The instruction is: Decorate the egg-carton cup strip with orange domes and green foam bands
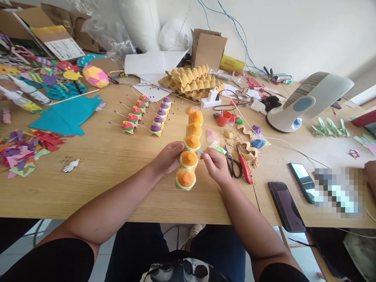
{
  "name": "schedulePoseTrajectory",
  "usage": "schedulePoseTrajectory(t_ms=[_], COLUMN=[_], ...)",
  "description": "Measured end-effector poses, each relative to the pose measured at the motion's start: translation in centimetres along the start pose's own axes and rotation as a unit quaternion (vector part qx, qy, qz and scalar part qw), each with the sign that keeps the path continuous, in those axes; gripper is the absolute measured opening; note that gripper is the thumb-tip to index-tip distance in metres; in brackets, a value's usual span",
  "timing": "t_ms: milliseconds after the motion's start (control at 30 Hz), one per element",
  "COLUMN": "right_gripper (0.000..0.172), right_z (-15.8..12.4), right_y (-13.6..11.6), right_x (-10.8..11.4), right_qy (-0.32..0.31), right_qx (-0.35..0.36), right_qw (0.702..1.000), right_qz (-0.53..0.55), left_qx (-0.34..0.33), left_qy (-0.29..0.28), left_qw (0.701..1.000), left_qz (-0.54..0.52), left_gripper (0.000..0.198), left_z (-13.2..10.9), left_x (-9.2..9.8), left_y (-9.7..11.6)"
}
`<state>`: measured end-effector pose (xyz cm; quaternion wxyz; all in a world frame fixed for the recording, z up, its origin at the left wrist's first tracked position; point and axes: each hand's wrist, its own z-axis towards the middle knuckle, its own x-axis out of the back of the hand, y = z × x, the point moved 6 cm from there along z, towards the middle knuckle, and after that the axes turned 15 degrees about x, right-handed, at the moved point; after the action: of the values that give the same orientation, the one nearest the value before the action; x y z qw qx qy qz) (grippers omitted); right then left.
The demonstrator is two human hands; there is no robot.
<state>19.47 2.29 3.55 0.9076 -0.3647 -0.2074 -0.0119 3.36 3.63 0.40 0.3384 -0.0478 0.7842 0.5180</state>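
- Caterpillar (190, 156) of orange egg-carton cups lies near the front edge of the surface (117, 188), about midway along it.
- Left hand (169, 158) grips its side.
- Right hand (216, 166) pinches a blue-tipped pin (201, 152) against a cup.
- Scissors (233, 162) lie just beside that hand.

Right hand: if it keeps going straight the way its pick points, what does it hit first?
Probably the orange egg-carton caterpillar: the right hand aims its blue-tipped pick left at a middle segment, held by the left hand.
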Motion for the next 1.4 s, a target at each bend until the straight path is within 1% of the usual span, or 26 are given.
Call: schedulePoseTrajectory(t_ms=[100, 233, 367, 500, 633, 800, 1000, 1200, 1267, 1400], right_gripper=[0.037, 0.030, 0.026, 0.022, 0.022, 0.022, 0.025, 0.027, 0.027, 0.025], right_z=[0.1, 0.1, 0.0, -0.1, -0.1, 0.0, 0.0, -0.1, 0.0, 0.0], right_y=[-1.3, -1.9, -2.4, -2.6, -2.6, -3.3, -3.2, -3.3, -3.4, -3.3], right_x=[0.0, 0.4, 0.6, 0.7, 0.7, 0.8, 0.8, 0.9, 1.0, 1.0], right_qy=[-0.025, -0.009, 0.004, 0.002, -0.003, 0.008, -0.008, 0.014, 0.016, 0.016], right_qx=[0.058, 0.097, 0.136, 0.153, 0.151, 0.177, 0.167, 0.176, 0.173, 0.150], right_qw=[0.993, 0.973, 0.954, 0.946, 0.941, 0.930, 0.923, 0.913, 0.915, 0.934], right_qz=[-0.100, -0.210, -0.267, -0.285, -0.304, -0.321, -0.347, -0.367, -0.363, -0.324], left_qx=[-0.002, 0.011, 0.020, 0.020, 0.023, 0.016, -0.001, -0.010, -0.009, 0.008], left_qy=[0.008, 0.012, 0.016, 0.019, 0.024, 0.027, 0.039, 0.045, 0.048, 0.050], left_qw=[1.000, 1.000, 1.000, 0.999, 0.999, 0.999, 0.999, 0.999, 0.998, 0.999], left_qz=[0.008, 0.017, 0.014, 0.021, 0.027, 0.024, 0.019, 0.025, 0.028, 0.019], left_gripper=[0.044, 0.044, 0.040, 0.040, 0.040, 0.042, 0.046, 0.043, 0.045, 0.043], left_z=[-0.2, -0.4, -0.6, -0.6, -0.5, -0.6, -0.6, -0.4, -0.4, -0.5], left_x=[0.1, 0.4, 0.5, 0.3, 0.4, 0.3, 0.3, 0.6, 0.7, 0.8], left_y=[0.2, 0.0, -0.1, 0.0, -0.1, 0.0, 0.2, 0.0, 0.0, -0.2])
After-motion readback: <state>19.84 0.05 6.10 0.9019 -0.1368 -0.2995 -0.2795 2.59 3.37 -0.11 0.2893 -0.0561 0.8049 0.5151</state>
